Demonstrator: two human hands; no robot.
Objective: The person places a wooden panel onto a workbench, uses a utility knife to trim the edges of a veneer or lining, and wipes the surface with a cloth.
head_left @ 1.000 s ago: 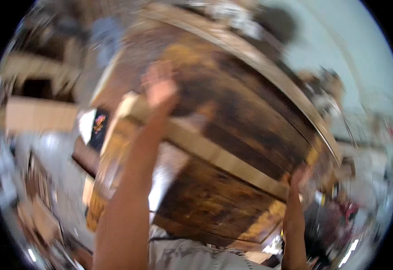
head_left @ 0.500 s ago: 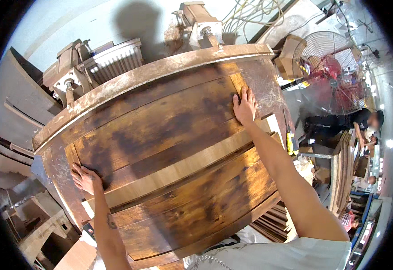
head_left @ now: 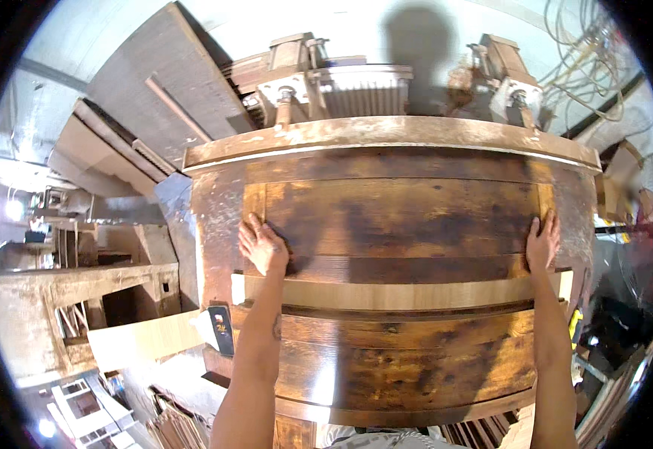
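A dark brown wood-grain framed panel [head_left: 394, 213] lies flat on the worn worktable [head_left: 218, 224], its far side along a thick wooden beam [head_left: 386, 133]. My left hand [head_left: 264, 245] rests flat with fingers spread on the panel's left end piece. On the right end piece lies my right hand [head_left: 543, 241], its fingers stretched out and pointing away from me. Just nearer than both hands, a pale wood strip [head_left: 401, 294] runs crosswise below my forearms. Closer to me is another brown wood-grain panel [head_left: 416, 367], partly covered by my forearms.
Two dusty clamp cylinders, one at left [head_left: 284, 90] and one at right [head_left: 517, 90], stand behind the beam. A small black device [head_left: 220, 329] sits by the table's left edge. Large boards [head_left: 169, 82] lean at the far left. Coiled hoses [head_left: 588, 67] hang at the far right.
My view has swung to the left, so the table now sits squarer and the fan has slid to the right edge. Both hands stay on the panel's ends.
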